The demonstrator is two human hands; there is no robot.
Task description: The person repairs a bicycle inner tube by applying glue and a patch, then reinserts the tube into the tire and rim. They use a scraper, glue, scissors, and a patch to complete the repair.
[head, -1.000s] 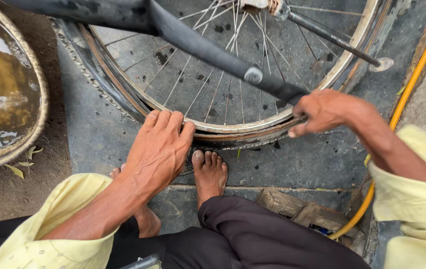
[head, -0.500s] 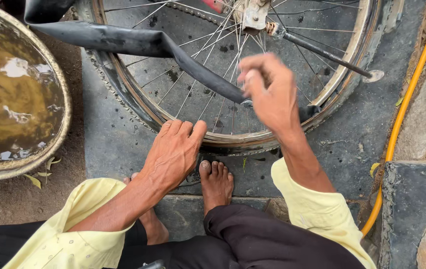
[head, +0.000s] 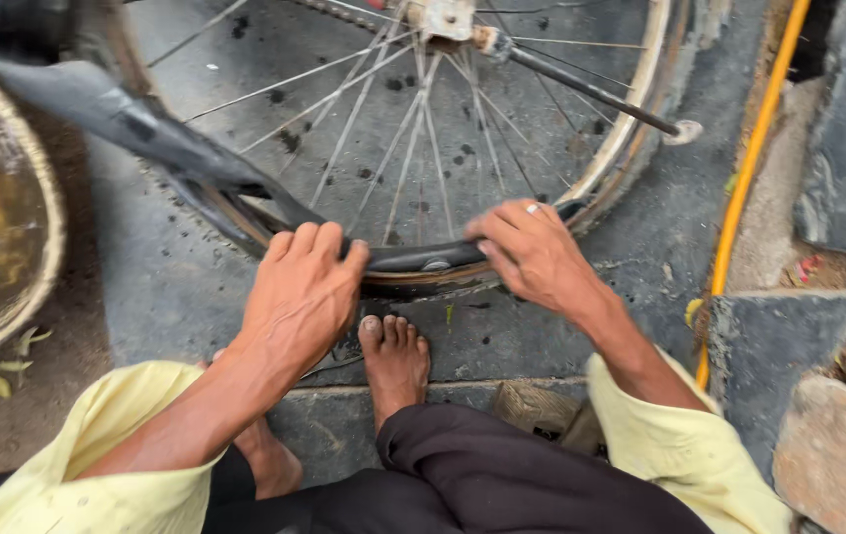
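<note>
Down from mid-air, the right hand [head: 532,252] has dropped onto the rusty spoked bicycle wheel rim [head: 631,138], fingers flat, pressing the black rubber inner tube [head: 413,259] into its channel. Just beside it, the left hand [head: 299,297] lies palm-down, wrist bent, fingers spread on the same tube; neither hand is clenched. Beyond the left hand the loose tube rises away. Judging from this, the tube could get pinched or twisted at the rim, or slip out.
</note>
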